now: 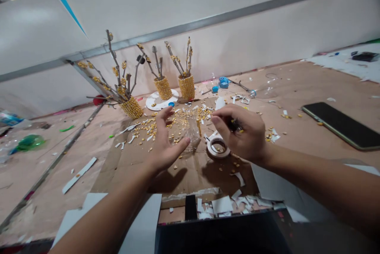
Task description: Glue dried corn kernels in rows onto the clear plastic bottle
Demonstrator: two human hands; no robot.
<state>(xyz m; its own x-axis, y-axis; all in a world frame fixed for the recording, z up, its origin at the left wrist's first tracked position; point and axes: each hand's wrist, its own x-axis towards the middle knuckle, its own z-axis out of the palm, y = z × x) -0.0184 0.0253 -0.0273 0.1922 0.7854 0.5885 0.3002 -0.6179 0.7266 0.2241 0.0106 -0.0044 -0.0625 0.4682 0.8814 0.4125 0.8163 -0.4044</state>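
Observation:
My left hand (165, 143) is curved around a clear plastic bottle piece (190, 129) that stands on the brown cardboard (190, 167), thumb and fingers touching its side. My right hand (242, 131) hovers just right of it, fingers pinched closed on a small dark thing I cannot make out. A roll of white tape (218, 148) lies under the right hand. Loose yellow corn kernels (148, 127) are scattered around the clear piece.
Three corn-covered pots with twigs (132, 107) (163, 87) (187, 86) stand at the back, one on a white plate (154, 103). A phone (344, 125) lies at right. White paper scraps (222, 204), blue caps (223, 83) and a green bottle (29, 142) lie about.

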